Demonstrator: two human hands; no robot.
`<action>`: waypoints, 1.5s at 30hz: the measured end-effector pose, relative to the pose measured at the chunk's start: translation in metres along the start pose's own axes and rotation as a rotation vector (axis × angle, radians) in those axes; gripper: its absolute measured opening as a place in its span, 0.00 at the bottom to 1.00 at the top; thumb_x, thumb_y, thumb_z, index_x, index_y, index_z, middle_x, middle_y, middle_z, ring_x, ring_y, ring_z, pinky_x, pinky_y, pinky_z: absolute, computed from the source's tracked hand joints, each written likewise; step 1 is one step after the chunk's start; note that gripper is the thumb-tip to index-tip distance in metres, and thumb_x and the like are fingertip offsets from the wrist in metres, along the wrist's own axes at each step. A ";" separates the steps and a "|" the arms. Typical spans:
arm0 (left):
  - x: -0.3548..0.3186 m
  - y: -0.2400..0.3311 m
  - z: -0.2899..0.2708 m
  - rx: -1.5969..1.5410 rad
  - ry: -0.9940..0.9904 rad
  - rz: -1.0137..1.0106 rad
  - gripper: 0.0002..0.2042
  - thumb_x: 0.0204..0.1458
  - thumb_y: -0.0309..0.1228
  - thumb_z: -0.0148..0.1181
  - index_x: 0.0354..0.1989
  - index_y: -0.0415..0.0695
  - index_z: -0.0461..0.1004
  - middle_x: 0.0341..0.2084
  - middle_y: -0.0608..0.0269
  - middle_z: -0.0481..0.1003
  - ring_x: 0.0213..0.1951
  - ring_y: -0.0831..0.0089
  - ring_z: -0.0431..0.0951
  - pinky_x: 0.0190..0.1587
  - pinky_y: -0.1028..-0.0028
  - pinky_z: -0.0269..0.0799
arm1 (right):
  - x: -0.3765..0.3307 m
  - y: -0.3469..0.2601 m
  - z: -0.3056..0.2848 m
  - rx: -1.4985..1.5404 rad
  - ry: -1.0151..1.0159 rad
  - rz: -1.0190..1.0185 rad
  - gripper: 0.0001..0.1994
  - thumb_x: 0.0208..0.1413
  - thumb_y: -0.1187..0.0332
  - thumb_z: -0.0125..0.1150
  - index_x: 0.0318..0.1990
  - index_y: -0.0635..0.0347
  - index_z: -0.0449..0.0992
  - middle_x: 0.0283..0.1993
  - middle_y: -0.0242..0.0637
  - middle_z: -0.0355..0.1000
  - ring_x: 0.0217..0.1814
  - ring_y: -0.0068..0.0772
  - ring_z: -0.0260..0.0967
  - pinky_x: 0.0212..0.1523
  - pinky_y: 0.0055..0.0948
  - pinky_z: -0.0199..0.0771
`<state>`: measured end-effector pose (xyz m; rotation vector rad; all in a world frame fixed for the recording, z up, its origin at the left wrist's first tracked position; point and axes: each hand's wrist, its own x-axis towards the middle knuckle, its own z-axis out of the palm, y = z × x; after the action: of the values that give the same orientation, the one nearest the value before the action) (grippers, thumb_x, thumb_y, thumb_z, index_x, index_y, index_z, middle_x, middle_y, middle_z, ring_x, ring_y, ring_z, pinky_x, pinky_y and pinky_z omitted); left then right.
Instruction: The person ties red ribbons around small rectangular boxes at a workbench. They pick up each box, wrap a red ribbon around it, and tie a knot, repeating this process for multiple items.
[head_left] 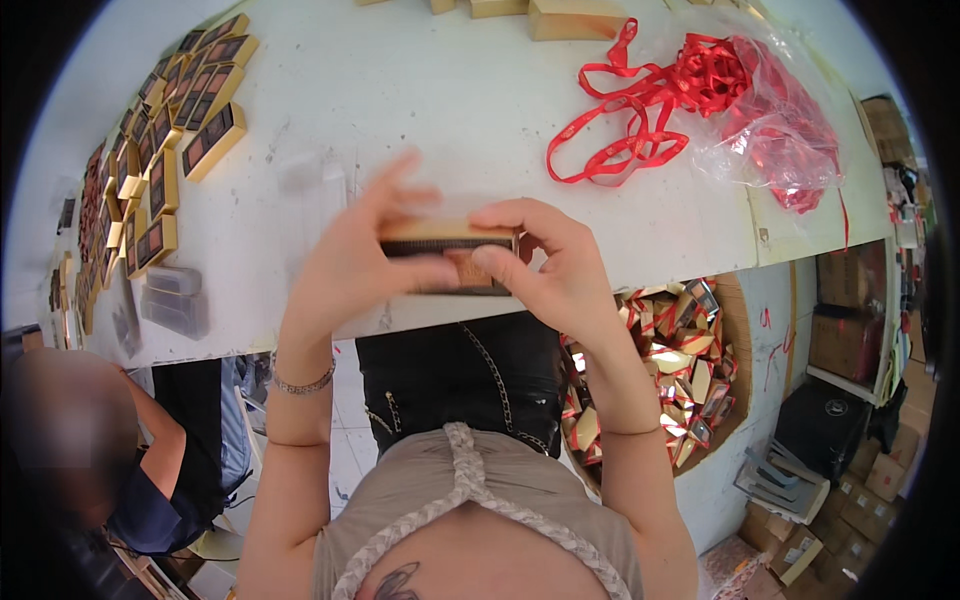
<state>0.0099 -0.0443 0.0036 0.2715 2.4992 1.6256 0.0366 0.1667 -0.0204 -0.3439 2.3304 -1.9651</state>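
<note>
A small flat gold box with a dark front and a tan panel, looking like a makeup palette box, is held level above the table's near edge. My right hand pinches its right end, fingers on top and thumb on the front. My left hand is at the left end, smeared by motion. Its fingers are stretched and spread above the box, while the thumb lies along the front.
Rows of similar palette boxes and clear plastic cases lie at left. Red ribbon and a plastic bag lie at far right. A large carton of ribboned boxes stands below right. Another person sits at lower left.
</note>
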 end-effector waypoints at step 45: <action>-0.003 -0.008 -0.010 -1.100 0.146 0.157 0.34 0.45 0.48 0.60 0.56 0.39 0.59 0.41 0.58 0.70 0.39 0.72 0.72 0.39 0.75 0.71 | 0.048 0.069 -0.125 -1.286 0.287 -0.196 0.23 0.44 0.76 0.58 0.52 0.54 0.71 0.53 0.40 0.67 0.58 0.41 0.60 0.56 0.39 0.56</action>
<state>0.0101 -0.0571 0.0001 0.1947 1.3135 2.8213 -0.0433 0.2875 -0.0620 -0.3396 3.5130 -0.2481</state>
